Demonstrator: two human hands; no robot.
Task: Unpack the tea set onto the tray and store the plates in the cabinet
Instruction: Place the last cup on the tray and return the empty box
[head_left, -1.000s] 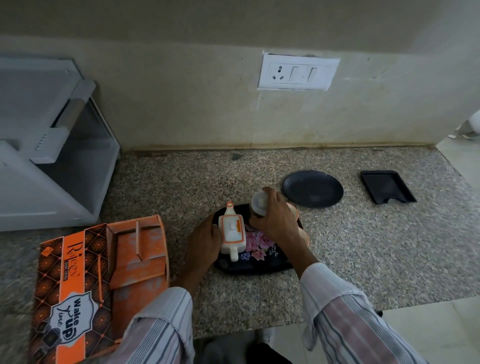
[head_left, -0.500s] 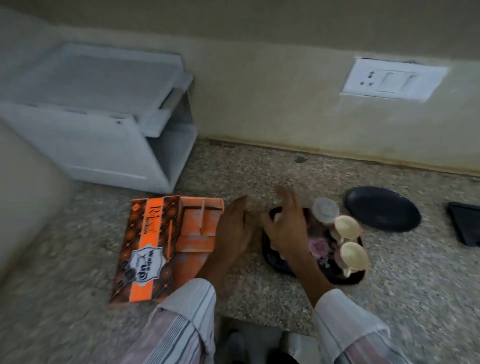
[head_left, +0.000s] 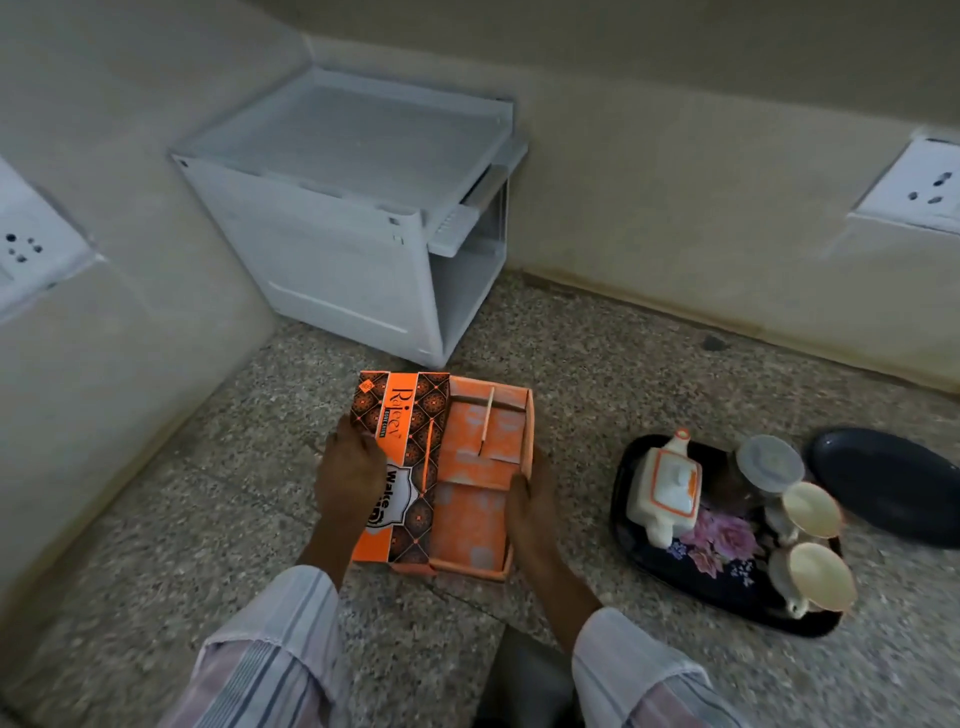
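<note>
Nearest the camera, both hands rest on the orange box (head_left: 441, 473), which lies flat on the speckled table (head_left: 208, 519) with its long axis running away from the person. The left hand (head_left: 350, 480) covers the printed lid half, its fingers (head_left: 347, 434) spread flat on the lid's outer edge. The right hand (head_left: 530, 501) holds the open tray half at its right wall, fingers curled over the rim. The box sits between the two palms, so either hand could lift or shut it; its compartments look empty.

To the right, well apart from the box, the dark floral tray (head_left: 675, 577) carries the teapot (head_left: 665, 491), a lidded jar (head_left: 769, 465) and two cups (head_left: 810, 545). Just beyond it lies a dark plate (head_left: 888, 483), not yet stored. Farthest back, the white cabinet (head_left: 353, 218) stands against the wall, its open side facing right, nearer the left hand.
</note>
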